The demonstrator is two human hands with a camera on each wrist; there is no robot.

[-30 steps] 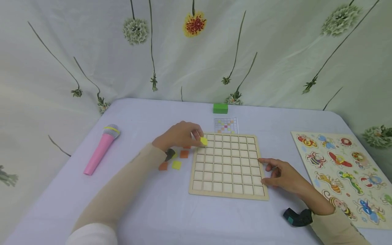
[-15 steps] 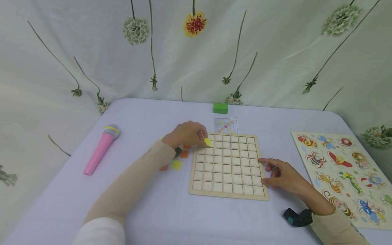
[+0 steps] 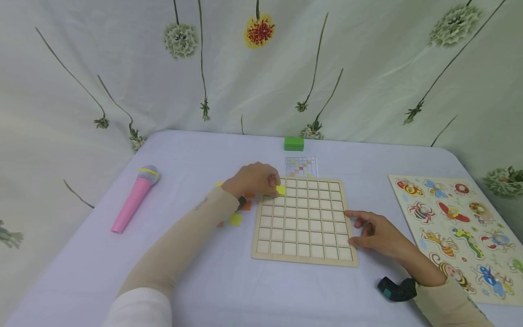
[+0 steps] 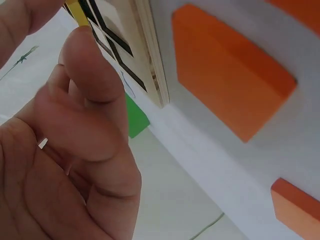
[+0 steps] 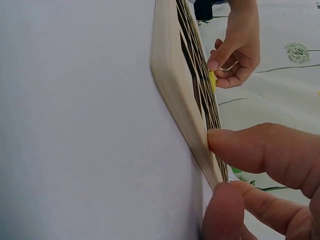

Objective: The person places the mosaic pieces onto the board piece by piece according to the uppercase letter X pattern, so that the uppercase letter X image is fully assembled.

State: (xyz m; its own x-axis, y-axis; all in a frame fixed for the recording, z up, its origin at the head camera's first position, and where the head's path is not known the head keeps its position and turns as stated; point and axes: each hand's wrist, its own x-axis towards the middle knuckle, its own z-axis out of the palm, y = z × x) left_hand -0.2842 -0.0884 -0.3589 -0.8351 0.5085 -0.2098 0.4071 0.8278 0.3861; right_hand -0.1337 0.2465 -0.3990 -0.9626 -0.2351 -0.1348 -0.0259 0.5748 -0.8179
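My left hand (image 3: pixel 255 178) pinches a small yellow square tile (image 3: pixel 280 190) between thumb and fingertips. The tile lies over a cell near the far left corner of a wooden grid board (image 3: pixel 304 262). In the left wrist view only a yellow sliver of the tile (image 4: pixel 77 14) shows at the fingertips. My right hand (image 3: pixel 380 234) rests at the board's right edge, thumb and forefinger touching it a little apart; the right wrist view shows these fingers (image 5: pixel 260 150) against the edge. Left of the board lie loose orange tiles (image 3: pixel 247 205) and yellow tiles (image 3: pixel 235 220), partly hidden by my left arm.
Behind the board lie a printed pattern card (image 3: pixel 301 167) and a green block (image 3: pixel 294 144). A pink toy microphone (image 3: pixel 136 197) is at the left. An insect picture board (image 3: pixel 461 236) covers the right side. A flowered cloth (image 3: pixel 229 68) hangs behind the table.
My left hand has moved slightly right with the yellow tile, bringing it down flat over a grid cell. My right hand has stayed at the board's edge.
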